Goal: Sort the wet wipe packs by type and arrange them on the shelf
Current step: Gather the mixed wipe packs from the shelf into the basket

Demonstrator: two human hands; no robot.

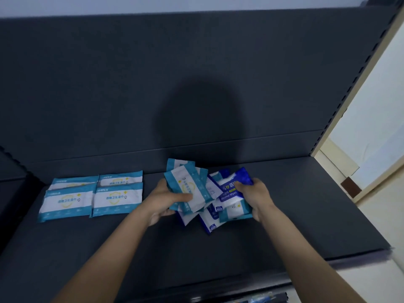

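"Alcohol Wipes" on dark blue pack (230,194), "酒精卫生湿巾" on teal packs (115,197)

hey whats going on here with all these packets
A person is sorting wet wipe packs on a dark shelf. Their left hand holds a teal-and-white pack, and their right hand grips a dark blue alcohol wipes pack, both at a mixed pile in the middle. At the left, four teal-and-white packs already lie in a neat two-by-two block.

Lower packs (210,223) — mostly out of sight
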